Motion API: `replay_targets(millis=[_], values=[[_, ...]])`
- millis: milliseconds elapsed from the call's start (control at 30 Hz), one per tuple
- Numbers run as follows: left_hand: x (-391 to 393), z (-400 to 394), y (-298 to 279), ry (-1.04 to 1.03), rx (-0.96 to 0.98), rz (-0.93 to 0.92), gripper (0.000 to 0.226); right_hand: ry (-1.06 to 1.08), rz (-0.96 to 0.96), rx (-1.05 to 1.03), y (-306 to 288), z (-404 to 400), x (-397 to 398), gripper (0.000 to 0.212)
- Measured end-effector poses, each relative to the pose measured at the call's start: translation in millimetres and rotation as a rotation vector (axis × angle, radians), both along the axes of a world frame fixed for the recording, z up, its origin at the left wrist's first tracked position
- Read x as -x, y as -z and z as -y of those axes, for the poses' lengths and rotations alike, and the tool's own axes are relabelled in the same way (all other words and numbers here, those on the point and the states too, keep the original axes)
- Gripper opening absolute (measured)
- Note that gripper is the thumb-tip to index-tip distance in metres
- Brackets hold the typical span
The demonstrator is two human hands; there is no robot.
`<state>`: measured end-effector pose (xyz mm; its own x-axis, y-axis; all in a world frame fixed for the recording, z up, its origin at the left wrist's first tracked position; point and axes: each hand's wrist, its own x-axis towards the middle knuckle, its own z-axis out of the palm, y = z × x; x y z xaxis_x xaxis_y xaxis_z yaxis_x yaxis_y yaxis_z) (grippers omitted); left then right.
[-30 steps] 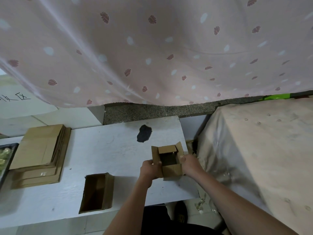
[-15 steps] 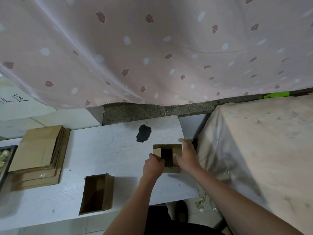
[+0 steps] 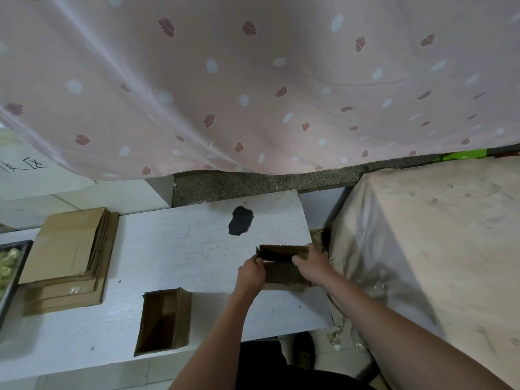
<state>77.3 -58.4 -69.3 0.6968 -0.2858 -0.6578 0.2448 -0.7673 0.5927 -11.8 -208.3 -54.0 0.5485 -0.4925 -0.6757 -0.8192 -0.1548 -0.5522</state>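
Head view: left hand (image 3: 251, 273), right hand (image 3: 311, 264) grip one box (image 3: 280, 273); second box (image 3: 164, 319) nearby.

Left hand (image 3: 251, 274) and right hand (image 3: 312, 266) are bare, forearms uncovered; black trousers (image 3: 261, 361) below, black shoe (image 3: 304, 351) with yellowish print.

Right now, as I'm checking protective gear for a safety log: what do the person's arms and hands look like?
The left hand and right hand are bare: no gloves, no ring or watch shows. The left forearm and right forearm are uncovered to the picture's edge; no sleeve or wristband is in view.
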Motion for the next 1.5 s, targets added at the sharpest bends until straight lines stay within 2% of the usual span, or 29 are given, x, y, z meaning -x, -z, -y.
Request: replay_targets(millis=[67,133,200,300,333,400,467,533,633,700,833,900,1067,1200,1367,1433,1500], values=[[-4.1,-8.7,-2.8,-0.133,0.121,-0.133,0.038,0.104,0.06,-0.102,-2.8,8.8,0.1,0.041],[-6.9,-16.0,-4.8,-0.204,0.209,-0.216,0.037,0.285,0.121,-0.273,-4.7,14.2,0.5,0.04],[-9.2,-19.0,-6.3,-0.21,0.253,-0.228,0.034,0.437,0.174,-0.43,-5.7,14.6,0.7,0.039],[-11.1,-18.3,-9.0,-0.172,0.297,-0.208,0.025,0.653,0.29,-0.65,-9.0,14.0,-0.3,0.023],[-11.5,-20.0,-8.2,-0.141,0.298,-0.196,0.027,0.744,0.325,-0.692,-8.9,17.2,-0.7,0.025],[-11.9,-24.7,-5.0,-0.052,0.28,-0.182,0.04,0.838,0.346,-0.665,-5.8,26.3,0.5,0.027],[-8.9,-26.7,-5.9,0.057,0.253,-0.132,0.048,0.729,0.254,-0.54,0.6,31.7,4.4,0.021],[-6.9,-25.0,-6.1,0.206,0.191,0.021,0.045,0.628,0.123,-0.449,10.6,33.4,9.9,0.022],[-5.2,-22.7,9.9,0.471,0.086,0.285,0.033,0.572,0.051,-0.448,25.2,32.9,14.1,0.019],[-1.5,-23.5,23.0,0.532,0.034,0.354,0.033,0.598,0.031,-0.413,33.0,27.2,12.8,0.018],[7.7,-23.3,43.1,0.483,-0.051,0.388,0.035,0.812,0.032,-0.327,53.2,0.3,10.3,0.032],[11.5,-17.7,51.2,0.538,-0.096,0.375,0.042,0.929,0.058,-0.338,61.0,-18.5,8.7,0.042],[18.0,-2.3,81.5,0.61,-0.217,0.261,0.055,1.09,0.047,-0.391,87.0,-54.7,-2.6,0.056],[26.1,-4.4,108.4,0.671,-0.316,0.337,0.061,0.836,-0.159,-0.257,108.6,-59.8,6.5,0.038],[22.3,-20.1,132.3,0.745,-0.322,0.484,0.068,0.441,-0.288,-0.269,108.6,-56.6,18.4,0.026],[16.8,-29.2,140.7,0.808,-0.301,0.576,0.068,0.268,-0.266,-0.236,106.5,-55.5,22.1,0.02],[8.2,-35.9,147.2,0.875,-0.243,0.645,0.067,0.037,-0.141,-0.03,106.0,-51.8,26.5,0.015]])
